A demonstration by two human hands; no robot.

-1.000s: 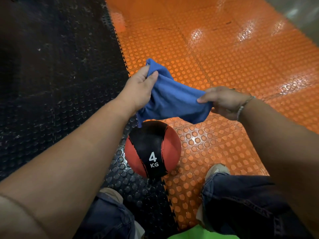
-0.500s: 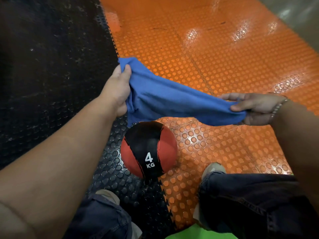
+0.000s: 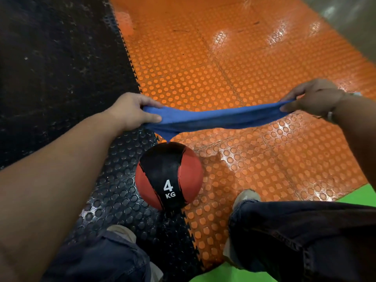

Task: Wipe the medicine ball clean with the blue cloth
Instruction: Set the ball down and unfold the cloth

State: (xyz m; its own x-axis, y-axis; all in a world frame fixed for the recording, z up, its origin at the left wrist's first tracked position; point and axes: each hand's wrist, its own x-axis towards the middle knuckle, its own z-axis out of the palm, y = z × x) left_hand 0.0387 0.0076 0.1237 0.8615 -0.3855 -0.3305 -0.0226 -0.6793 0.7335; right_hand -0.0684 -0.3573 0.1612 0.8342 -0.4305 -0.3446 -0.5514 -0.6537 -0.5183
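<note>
- Medicine ball (image 3: 169,176), red and black with "4 KG" in white, sits on the floor right on the toothed seam where the black mat (image 3: 61,78) meets the orange mat (image 3: 203,68).
- Blue cloth (image 3: 219,119) is stretched out in a long band in the air, just past the far side of the ball. It reaches well out to the ball's right.
- One drooping corner of the cloth hangs down toward the top of the ball. Whether it touches the ball cannot be told.
- Left hand (image 3: 132,110) is up and to the left of the ball and pinches the left end of the cloth between thumb and curled fingers.
- Right hand (image 3: 313,98) is far off to the ball's upper right and grips the other end of the cloth, thumb under and fingers over.
- A bracelet (image 3: 330,117) shows at the right wrist.
- Two light shoes, left shoe (image 3: 122,233) and right shoe (image 3: 246,197), stand on the near side of the ball, one at each side, below dark jeans.
- Green floor (image 3: 358,196) shows to the lower right of the ball, beyond the orange mat's edge.
</note>
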